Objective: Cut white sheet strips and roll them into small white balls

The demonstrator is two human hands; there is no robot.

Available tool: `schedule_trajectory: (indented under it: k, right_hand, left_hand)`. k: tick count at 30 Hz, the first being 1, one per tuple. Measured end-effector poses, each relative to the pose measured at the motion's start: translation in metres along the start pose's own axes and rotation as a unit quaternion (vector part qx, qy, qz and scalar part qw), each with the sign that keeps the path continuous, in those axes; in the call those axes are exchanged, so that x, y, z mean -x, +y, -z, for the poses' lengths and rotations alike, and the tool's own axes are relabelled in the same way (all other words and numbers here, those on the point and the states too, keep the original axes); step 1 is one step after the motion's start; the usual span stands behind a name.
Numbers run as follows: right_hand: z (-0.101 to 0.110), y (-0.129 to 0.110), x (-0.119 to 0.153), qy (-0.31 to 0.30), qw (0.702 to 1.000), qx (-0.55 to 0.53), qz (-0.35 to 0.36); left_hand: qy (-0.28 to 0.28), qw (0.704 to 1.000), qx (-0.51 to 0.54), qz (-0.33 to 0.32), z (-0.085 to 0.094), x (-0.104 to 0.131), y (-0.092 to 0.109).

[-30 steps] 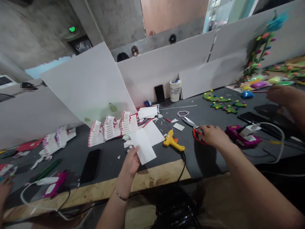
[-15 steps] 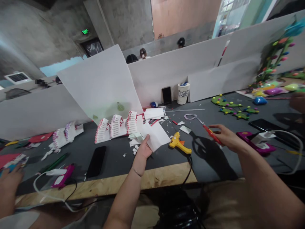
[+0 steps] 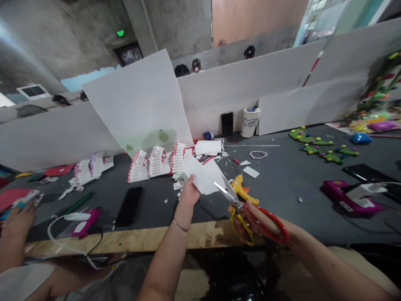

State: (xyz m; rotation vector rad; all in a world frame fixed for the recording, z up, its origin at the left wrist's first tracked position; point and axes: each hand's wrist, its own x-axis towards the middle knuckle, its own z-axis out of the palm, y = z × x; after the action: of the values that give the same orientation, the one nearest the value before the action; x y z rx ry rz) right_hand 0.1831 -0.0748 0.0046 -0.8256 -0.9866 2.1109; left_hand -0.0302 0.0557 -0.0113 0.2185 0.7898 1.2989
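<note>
Between the thumb and fingers of my left hand (image 3: 190, 191) is a sheet of white paper (image 3: 206, 175), held just above the table. My right hand (image 3: 255, 219) grips a pair of scissors (image 3: 233, 196) with one red and one yellow handle loop. Their blades are spread and point at the paper's right edge. A yellow glue gun (image 3: 242, 190) lies right behind the scissors, partly covered by them. Beyond the paper stand several fan-like white pieces with red tips (image 3: 178, 158). Small white paper scraps (image 3: 251, 172) lie to the right.
A black phone (image 3: 129, 206) lies left of my left hand. Purple power strips (image 3: 347, 198) sit on both sides. A paper cup (image 3: 249, 122) and another phone (image 3: 227, 124) stand against the white partition. A co-worker's hand (image 3: 19, 219) is at far left.
My right hand has moved left from the table's right side, and the scissors are now turned toward the paper with blades apart. The left hand keeps hold of the paper. The view has shifted slightly.
</note>
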Motion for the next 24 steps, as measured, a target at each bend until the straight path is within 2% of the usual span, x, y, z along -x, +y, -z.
schedule_trajectory:
  k: [7, 10, 14, 24]
  right_hand:
    - [0.009, 0.003, 0.0, 0.004, 1.0, 0.004, 0.006]
    - [0.006, 0.0, 0.002, 0.016, 1.0, 0.004, -0.001]
    - [0.0, -0.007, 0.004, 0.004, 1.0, -0.023, -0.003]
    - [0.0, -0.013, 0.005, -0.002, 1.0, -0.013, -0.012]
  left_hand:
    - [-0.02, 1.0, -0.008, 0.005, -0.003, 0.005, 0.0]
    - [-0.021, 1.0, -0.008, 0.008, -0.006, 0.007, 0.001]
    - [-0.021, 1.0, -0.011, 0.008, -0.007, 0.009, 0.001]
    - [-0.025, 0.999, -0.02, 0.01, -0.005, 0.007, 0.0]
